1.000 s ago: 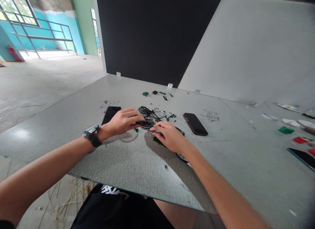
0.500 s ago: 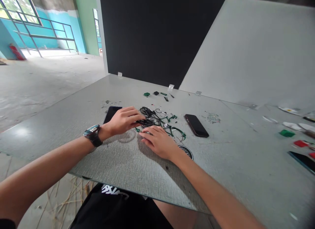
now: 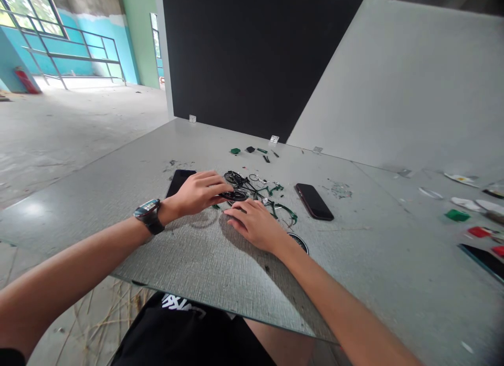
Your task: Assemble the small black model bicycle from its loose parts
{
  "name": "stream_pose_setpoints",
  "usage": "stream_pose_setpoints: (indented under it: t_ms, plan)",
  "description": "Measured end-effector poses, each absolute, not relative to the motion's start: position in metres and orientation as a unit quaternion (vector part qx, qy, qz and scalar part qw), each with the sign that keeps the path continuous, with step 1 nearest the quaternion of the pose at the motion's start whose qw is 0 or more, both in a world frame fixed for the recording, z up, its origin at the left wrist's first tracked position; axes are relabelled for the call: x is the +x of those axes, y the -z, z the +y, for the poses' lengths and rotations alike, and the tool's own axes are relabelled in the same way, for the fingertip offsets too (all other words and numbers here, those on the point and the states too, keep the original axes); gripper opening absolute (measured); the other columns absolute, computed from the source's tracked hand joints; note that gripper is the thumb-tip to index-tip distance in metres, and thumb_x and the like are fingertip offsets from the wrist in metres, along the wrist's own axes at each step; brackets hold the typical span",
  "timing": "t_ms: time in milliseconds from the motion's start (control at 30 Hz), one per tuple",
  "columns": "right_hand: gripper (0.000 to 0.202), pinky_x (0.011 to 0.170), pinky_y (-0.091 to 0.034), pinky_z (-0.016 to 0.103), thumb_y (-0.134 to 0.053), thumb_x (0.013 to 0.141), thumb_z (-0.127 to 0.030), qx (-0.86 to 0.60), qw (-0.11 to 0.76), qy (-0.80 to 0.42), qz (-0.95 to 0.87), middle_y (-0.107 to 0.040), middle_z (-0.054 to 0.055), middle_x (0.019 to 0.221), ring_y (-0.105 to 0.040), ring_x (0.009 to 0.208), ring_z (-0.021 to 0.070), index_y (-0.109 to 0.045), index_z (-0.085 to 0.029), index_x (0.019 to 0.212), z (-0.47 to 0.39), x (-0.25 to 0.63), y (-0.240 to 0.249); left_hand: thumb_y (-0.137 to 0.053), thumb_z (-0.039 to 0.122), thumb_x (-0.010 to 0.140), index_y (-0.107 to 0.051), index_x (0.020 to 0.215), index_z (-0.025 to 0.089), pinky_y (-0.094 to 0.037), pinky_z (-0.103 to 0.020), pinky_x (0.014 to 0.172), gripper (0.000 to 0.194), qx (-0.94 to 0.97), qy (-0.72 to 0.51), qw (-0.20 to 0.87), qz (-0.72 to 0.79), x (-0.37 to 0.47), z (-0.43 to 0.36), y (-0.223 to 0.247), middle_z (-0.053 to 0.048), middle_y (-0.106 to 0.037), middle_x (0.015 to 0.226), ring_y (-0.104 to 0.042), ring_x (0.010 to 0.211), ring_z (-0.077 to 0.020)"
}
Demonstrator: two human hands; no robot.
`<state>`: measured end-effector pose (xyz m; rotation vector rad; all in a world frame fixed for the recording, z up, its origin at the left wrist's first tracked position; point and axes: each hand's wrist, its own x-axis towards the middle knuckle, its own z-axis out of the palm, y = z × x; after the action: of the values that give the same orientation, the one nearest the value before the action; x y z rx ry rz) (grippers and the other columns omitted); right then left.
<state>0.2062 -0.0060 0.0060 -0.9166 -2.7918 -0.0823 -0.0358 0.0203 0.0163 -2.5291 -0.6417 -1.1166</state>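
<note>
Left hand (image 3: 202, 190): unchanged over 1.0 s; grip pinching black spoked wheel (image 3: 237, 195) above counter (image 3: 189, 261), beside model bicycle frame (image 3: 249, 187). Right hand (image 3: 254, 224): shifted left since then, exposing more of green curved part (image 3: 292, 213); fingers bent, cannot tell whether grasping anything.

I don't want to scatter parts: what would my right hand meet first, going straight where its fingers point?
Your right hand would probably meet the small green piece first, though depth is unclear.

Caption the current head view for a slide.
Left hand holding a black wheel, right hand close by, among small bicycle parts and phones on a grey tabletop.
</note>
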Motion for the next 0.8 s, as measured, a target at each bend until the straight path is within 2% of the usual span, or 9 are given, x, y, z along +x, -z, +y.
stream_pose_setpoints:
  t_ms: [167, 333, 433, 533, 667, 800]
  plan:
    - [0.033, 0.096, -0.043, 0.044, -0.051, 0.104, -0.030, -0.302, 0.112, 0.026, -0.946, -0.068, 0.009, 0.123, -0.058, 0.109, 0.0258, -0.064, -0.025, 0.134, -0.004, 0.203, -0.004, -0.058, 0.033, 0.102, -0.067, 0.110, 0.019, -0.052, -0.030, 0.074, 0.018, -0.880, 0.392, 0.149, -0.221, -0.035, 0.019, -0.017, -0.006, -0.073, 0.095, -0.064, 0.085, -0.0168]
    - [0.023, 0.093, -0.040, 0.041, -0.052, 0.104, -0.029, -0.279, 0.136, 0.023, -0.950, -0.070, 0.007, 0.111, -0.061, 0.103, 0.0227, -0.072, -0.023, 0.114, -0.001, 0.205, -0.003, -0.060, 0.032, 0.101, -0.066, 0.111, 0.019, -0.052, -0.030, 0.074, 0.018, -0.882, 0.391, 0.151, -0.216, -0.035, 0.021, -0.016, -0.005, -0.073, 0.095, -0.064, 0.084, -0.0169]
    - [0.020, 0.091, -0.039, 0.039, -0.053, 0.104, -0.028, -0.288, 0.138, -0.006, -0.947, -0.072, 0.004, 0.102, -0.062, 0.099, 0.0210, -0.071, -0.022, 0.101, 0.000, 0.206, -0.003, -0.060, 0.031, 0.101, -0.066, 0.110, 0.019, -0.052, -0.030, 0.073, 0.017, -0.881, 0.387, 0.166, -0.216, -0.036, 0.020, -0.017, -0.005, -0.073, 0.095, -0.064, 0.084, -0.0167]
    - [0.015, 0.088, -0.040, 0.038, -0.057, 0.102, -0.029, -0.327, 0.134, -0.031, -0.935, -0.071, 0.004, 0.095, -0.062, 0.097, 0.0219, -0.070, -0.022, 0.097, 0.001, 0.207, -0.003, -0.059, 0.027, 0.101, -0.065, 0.111, 0.019, -0.051, -0.030, 0.069, 0.014, -0.875, 0.366, 0.237, -0.208, -0.036, 0.017, -0.021, -0.005, -0.072, 0.094, -0.064, 0.085, -0.0169]
    - [0.016, 0.088, -0.042, 0.039, -0.057, 0.101, -0.028, -0.340, 0.123, -0.015, -0.932, -0.069, 0.008, 0.100, -0.062, 0.100, 0.0245, -0.070, -0.021, 0.096, 0.001, 0.207, -0.001, -0.060, 0.013, 0.097, -0.066, 0.105, 0.018, -0.050, -0.030, 0.067, 0.011, -0.859, 0.303, 0.387, -0.144, -0.035, 0.011, -0.028, -0.002, -0.071, 0.090, -0.064, 0.083, -0.0159]
    - [0.019, 0.091, -0.044, 0.041, -0.055, 0.102, -0.028, -0.357, 0.110, -0.025, -0.927, -0.070, 0.008, 0.098, -0.063, 0.099, 0.0251, -0.070, -0.019, 0.095, 0.000, 0.204, -0.002, -0.063, 0.014, 0.095, -0.068, 0.100, 0.017, -0.051, -0.031, 0.068, 0.007, -0.839, 0.286, 0.446, -0.122, -0.033, 0.009, -0.031, -0.002, -0.071, 0.089, -0.063, 0.081, -0.0159]
